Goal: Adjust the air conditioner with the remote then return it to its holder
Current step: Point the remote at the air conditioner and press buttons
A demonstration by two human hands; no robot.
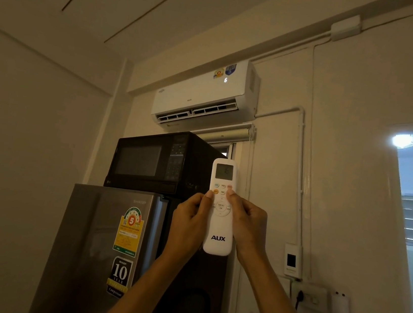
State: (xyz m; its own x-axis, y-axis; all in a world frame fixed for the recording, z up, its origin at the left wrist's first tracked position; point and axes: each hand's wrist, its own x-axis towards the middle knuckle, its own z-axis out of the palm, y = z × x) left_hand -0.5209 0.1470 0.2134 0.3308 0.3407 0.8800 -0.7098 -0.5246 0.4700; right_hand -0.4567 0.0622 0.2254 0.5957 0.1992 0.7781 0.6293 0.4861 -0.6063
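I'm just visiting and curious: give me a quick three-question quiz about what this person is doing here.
1. True or false: both hands hold the remote.
2. What sits directly on top of the fridge? A) a kettle B) a microwave C) a fan
3. Fill in: the thumb of the right hand rests near the small ____ under the remote's screen.

Key:
1. True; the left hand grips the other side.
2. B, the microwave, below the air conditioner.
3. Buttons.
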